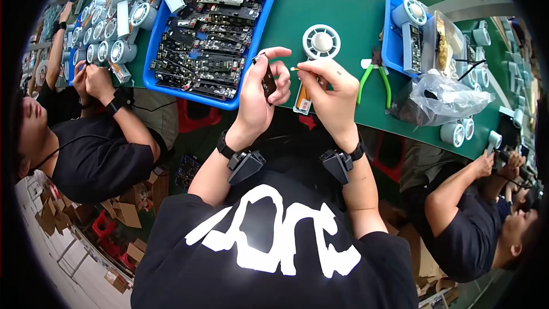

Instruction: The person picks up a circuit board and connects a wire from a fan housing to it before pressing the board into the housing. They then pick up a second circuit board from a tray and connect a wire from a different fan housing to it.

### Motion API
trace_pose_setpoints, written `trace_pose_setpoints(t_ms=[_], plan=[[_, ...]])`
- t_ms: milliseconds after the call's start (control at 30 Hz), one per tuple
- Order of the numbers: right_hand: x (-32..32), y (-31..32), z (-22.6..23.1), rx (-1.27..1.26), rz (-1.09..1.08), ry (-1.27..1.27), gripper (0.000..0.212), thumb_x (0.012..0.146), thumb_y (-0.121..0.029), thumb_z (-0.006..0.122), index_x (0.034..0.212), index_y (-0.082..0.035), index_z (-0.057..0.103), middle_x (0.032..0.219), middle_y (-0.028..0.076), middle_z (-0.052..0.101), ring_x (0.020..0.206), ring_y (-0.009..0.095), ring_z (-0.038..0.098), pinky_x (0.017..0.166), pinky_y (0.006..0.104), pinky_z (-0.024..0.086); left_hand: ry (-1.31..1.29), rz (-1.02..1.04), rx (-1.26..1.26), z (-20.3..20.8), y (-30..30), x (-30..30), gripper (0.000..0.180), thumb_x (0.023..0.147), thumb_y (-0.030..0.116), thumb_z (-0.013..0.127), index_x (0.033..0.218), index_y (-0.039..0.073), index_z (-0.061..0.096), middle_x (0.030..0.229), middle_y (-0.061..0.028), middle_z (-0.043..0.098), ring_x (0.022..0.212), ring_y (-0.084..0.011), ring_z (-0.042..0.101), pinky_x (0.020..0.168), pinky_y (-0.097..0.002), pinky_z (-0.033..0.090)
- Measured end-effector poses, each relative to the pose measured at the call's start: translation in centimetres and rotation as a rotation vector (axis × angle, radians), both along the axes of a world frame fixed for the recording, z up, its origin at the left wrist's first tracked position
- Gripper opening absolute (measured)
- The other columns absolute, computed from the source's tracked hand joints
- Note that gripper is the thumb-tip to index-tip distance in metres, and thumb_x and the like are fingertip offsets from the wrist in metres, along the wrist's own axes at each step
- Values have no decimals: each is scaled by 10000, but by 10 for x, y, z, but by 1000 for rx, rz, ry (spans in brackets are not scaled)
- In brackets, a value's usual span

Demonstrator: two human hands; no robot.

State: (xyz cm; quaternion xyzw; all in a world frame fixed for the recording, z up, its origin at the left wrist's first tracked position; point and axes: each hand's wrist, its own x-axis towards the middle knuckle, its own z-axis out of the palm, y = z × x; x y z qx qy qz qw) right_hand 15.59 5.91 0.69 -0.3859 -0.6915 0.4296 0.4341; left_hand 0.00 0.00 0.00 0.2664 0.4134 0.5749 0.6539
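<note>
In my left hand (pixel 255 98) is a narrow black circuit board (pixel 269 83), held between thumb and curled fingers with the index finger stretched out. My right hand (pixel 333 87) pinches a small pale wire connector (pixel 294 68) at its fingertips, close to the board but apart from it. Beneath the right hand lies a pale blue handheld fan (pixel 321 42), its round grille pointing away from me. The lower end of its handle (pixel 302 103) shows an orange and white part inside; the rest of the handle is hidden by my hand.
A blue tray (pixel 150 68) full of black circuit boards stands left of my hands, with heaped pale fans (pixel 106 28) beyond. Right are green-handled cutters (pixel 386 86), a blue bin (pixel 392 51) and a clear plastic bag (pixel 440 103). Co-workers (pixel 108 154) sit on both sides.
</note>
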Motion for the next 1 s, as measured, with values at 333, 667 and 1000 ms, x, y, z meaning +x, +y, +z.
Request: trace_pose_setpoints(t_ms=[333, 667, 1000], plan=[[-4, 5, -11, 247, -27, -35, 138, 834, 38, 753, 962, -14, 743, 844, 54, 685, 653, 94, 607, 559, 227, 458, -100, 116, -43, 2, -2, 12, 364, 1115, 376, 316, 1217, 73, 489, 828, -16, 476, 558, -64, 368, 495, -212, 279], [-3, 4, -7, 209, -18, -59, 136, 828, 45, 754, 951, -11, 741, 843, 54, 679, 662, 91, 628, 551, 223, 462, -9, 35, -78, 0, -6, 8, 391, 1116, 364, 346, 1245, 54, 547, 856, -25, 499, 576, -74, 383, 521, -224, 318], [-7, 3, -12, 335, -99, -28, 153, 765, 42, 780, 895, -30, 743, 831, 54, 677, 620, 105, 632, 519, 234, 475, 5, 22, -81, 0, -8, 13, 357, 1109, 313, 414, 1300, 43, 548, 821, -14, 505, 537, -45, 391, 464, -212, 312]])
